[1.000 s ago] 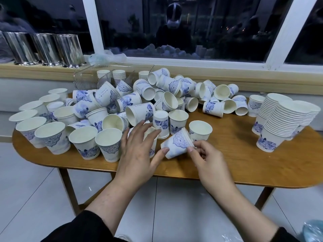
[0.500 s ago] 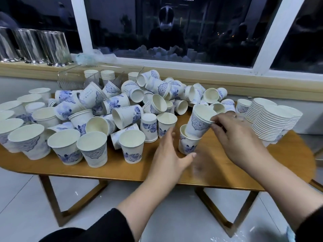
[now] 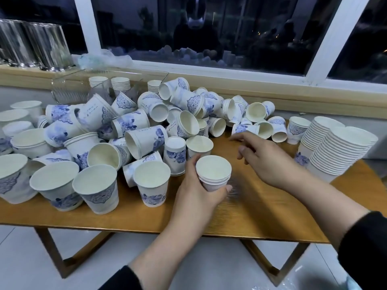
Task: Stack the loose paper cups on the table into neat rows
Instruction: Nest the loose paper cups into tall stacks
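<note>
Left hand (image 3: 196, 194) wrapped round a short nested stack of white paper cups (image 3: 214, 173), mouths up, held just above the oval wooden table (image 3: 261, 208) near its front middle. Right hand (image 3: 266, 158) empty, fingers loosely spread, hovering over bare tabletop and reaching toward the heap of loose blue-patterned white paper cups (image 3: 146, 126) across the left and centre. Two tall leaning stacks of white paper cups (image 3: 335, 151) at the table's right end.

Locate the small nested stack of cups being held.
In the head view the nested stack sits centre, near the table's front edge, in the left hand's grip, just right of an upright cup.
</note>
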Motion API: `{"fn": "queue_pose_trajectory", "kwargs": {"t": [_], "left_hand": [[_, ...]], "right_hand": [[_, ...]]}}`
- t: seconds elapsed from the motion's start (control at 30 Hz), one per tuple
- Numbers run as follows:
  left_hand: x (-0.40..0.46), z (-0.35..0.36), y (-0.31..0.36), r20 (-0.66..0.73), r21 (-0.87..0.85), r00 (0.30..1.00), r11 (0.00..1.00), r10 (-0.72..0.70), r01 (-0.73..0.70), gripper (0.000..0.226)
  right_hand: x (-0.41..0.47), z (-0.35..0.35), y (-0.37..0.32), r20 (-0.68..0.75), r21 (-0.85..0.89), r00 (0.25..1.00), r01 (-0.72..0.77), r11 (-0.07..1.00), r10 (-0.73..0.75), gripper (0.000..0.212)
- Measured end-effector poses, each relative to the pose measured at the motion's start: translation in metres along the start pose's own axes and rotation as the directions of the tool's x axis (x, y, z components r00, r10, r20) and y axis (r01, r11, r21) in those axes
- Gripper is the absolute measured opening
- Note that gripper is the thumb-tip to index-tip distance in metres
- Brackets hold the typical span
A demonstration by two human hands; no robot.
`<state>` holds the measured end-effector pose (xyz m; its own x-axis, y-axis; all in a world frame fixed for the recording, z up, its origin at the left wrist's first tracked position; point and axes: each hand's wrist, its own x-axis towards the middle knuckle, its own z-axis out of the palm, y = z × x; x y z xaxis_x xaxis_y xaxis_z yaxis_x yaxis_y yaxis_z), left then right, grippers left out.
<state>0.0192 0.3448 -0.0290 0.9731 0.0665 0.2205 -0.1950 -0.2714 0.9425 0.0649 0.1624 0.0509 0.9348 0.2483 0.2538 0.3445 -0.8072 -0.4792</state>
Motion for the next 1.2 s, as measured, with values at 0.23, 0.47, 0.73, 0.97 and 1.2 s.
{"fn": "queue_pose_trajectory", "kwargs": {"t": [0.23,0.47,0.73,0.97,1.2], "left_hand": [[-0.007,-0.019,-0.009,-0.054,0.055,0.997,0.997,0.051,-0.048,0.082],[-0.004,-0.022,-0.008,-0.035,0.103,0.998,0.993,0.054,-0.051,0.085],[-0.004,-0.020,-0.007,-0.042,0.091,0.998,0.995,0.043,-0.039,0.087],[-0.005,-0.020,-0.009,-0.080,0.072,0.995,0.996,0.058,-0.052,0.082],[-0.004,-0.020,-0.010,-0.084,0.087,0.994,0.994,0.072,-0.065,0.082]], "right_hand": [[0.038,0.040,-0.012,0.184,-0.131,0.979,0.111,0.985,-0.085,0.021],[0.006,0.021,-0.002,0.028,-0.127,0.997,0.073,0.989,-0.070,0.005],[-0.031,-0.017,-0.048,-0.173,-0.032,0.964,0.200,0.979,-0.203,0.006],[-0.023,-0.027,-0.061,0.068,-0.007,0.978,0.199,0.980,-0.198,0.012],[-0.019,-0.032,-0.070,0.113,0.065,0.968,0.217,0.974,-0.224,0.010]]}}
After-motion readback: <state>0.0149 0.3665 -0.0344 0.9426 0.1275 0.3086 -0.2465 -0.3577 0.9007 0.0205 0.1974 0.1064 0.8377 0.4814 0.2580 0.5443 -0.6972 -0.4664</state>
